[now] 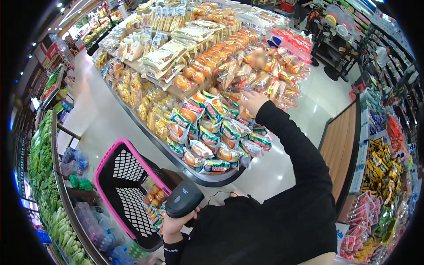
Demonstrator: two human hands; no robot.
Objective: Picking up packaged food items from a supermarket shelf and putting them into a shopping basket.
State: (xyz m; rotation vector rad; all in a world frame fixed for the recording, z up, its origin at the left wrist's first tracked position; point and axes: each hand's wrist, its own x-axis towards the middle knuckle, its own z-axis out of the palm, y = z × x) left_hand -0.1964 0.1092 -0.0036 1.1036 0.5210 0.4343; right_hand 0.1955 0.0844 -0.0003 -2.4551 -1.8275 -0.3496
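My right hand (pixel 253 102) reaches over the bakery display, its fingers at the edge of the long wrapped breads (pixel 248 74); whether it touches one is not plain. Just below it lies a heap of round buns in green, white and orange packets (pixel 212 132). My left hand (pixel 175 223) is closed round the handle of a black handheld barcode scanner (pixel 185 198). Beside the scanner stands a black mesh shopping basket with a pink rim (pixel 114 215), holding packaged buns (pixel 155 197) and several wrapped packets at its right side.
The display's dark curved edge (pixel 212 181) runs in front of me. Leafy vegetables (pixel 46 172) line a stand at the left. A wooden counter (pixel 341 149) and bins of packed snacks (pixel 381 165) stand at the right. A person in white (pixel 381 57) is at the far right.
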